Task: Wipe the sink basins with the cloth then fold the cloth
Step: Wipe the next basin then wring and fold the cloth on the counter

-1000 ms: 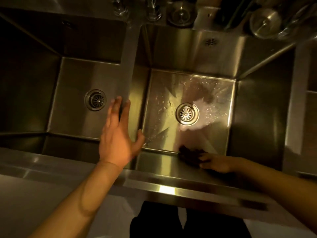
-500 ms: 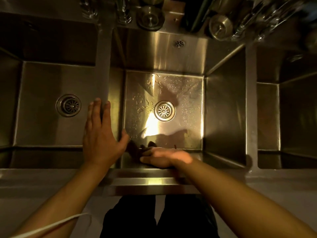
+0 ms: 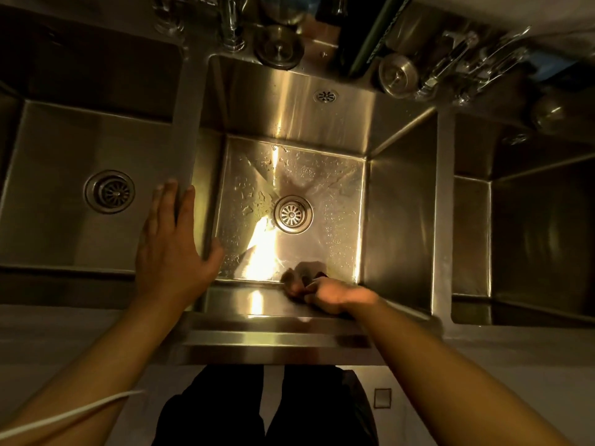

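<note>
A stainless steel sink unit is spanning the view under dim yellow light, with three basins side by side. The left basin is showing its drain. The left hand is resting flat on the divider between the left and middle basins, fingers straight and close together, thumb spread toward the middle basin. That basin's floor is carrying water droplets around its drain, with open floor on all sides. The cloth, dark and bunched, is lying at the near edge of this floor where it meets the near wall. The right hand is pressing on it, the cloth protruding just left of the fingers; their curl cannot be told through blur. The right basin is lying in shadow.
</note>
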`<state>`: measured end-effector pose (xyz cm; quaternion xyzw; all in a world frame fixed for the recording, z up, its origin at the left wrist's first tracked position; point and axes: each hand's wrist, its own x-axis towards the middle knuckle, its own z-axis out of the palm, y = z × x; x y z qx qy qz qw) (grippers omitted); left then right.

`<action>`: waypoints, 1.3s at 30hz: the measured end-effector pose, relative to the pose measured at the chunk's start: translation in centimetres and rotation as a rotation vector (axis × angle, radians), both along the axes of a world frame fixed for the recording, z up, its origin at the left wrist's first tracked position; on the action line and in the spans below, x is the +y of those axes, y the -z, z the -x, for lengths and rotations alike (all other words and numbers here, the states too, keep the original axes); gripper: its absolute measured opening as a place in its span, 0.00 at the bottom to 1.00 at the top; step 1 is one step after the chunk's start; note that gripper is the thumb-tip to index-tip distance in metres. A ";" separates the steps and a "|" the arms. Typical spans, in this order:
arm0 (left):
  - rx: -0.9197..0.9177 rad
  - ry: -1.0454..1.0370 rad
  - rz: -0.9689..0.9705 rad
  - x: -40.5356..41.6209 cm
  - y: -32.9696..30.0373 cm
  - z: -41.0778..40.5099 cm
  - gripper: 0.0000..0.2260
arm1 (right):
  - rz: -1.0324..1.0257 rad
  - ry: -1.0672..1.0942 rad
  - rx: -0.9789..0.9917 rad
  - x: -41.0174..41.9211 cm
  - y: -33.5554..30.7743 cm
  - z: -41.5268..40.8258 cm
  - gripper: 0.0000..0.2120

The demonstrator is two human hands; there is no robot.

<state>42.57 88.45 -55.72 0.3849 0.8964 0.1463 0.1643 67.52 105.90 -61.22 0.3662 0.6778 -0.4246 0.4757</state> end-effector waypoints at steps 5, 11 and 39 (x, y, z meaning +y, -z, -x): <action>0.033 0.095 -0.059 -0.3 0.3 -0.6 0.34 | -0.148 0.065 -0.086 2.5 -0.8 -3.8 0.12; -0.317 0.165 -0.204 4.1 0.0 -9.9 0.24 | -0.390 -0.547 0.101 5.3 -1.9 -4.3 0.21; -0.500 0.324 0.329 10.3 3.6 -18.1 0.31 | -0.878 -1.189 -0.262 21.2 0.2 1.1 0.23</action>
